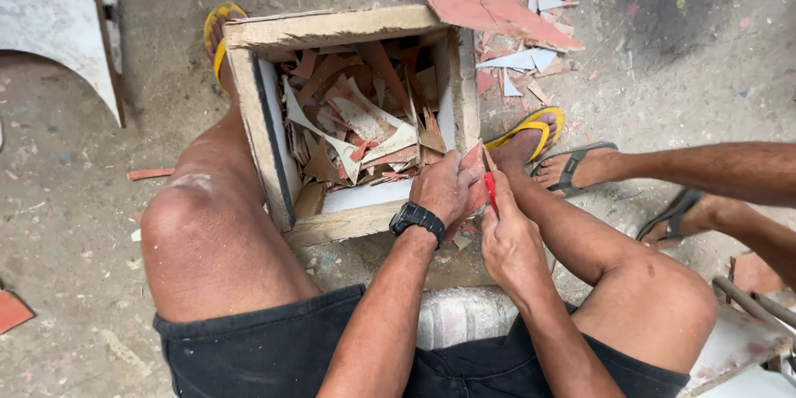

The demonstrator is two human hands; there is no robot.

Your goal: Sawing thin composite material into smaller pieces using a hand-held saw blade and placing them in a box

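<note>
My left hand (444, 188), with a black wristwatch (417, 220) on its wrist, grips a reddish tile shard (474, 167) at the near right corner of a wooden box (332, 29). Close beside it, my right hand (507, 236) holds a small red-handled tool (491, 191) with its tip against the shard's edge. The box stands on the floor between my bare knees and is filled with several red and white tile scraps (365, 120). I sit on a low whitish seat (464, 315).
My feet in yellow flip-flops (531, 128) flank the box. Another person's legs and grey sandals (580, 166) reach in from the right. A large red tile piece (481, 0) and white shards lie beyond the box. White curved slabs (66, 33) rest far left on the dusty concrete floor.
</note>
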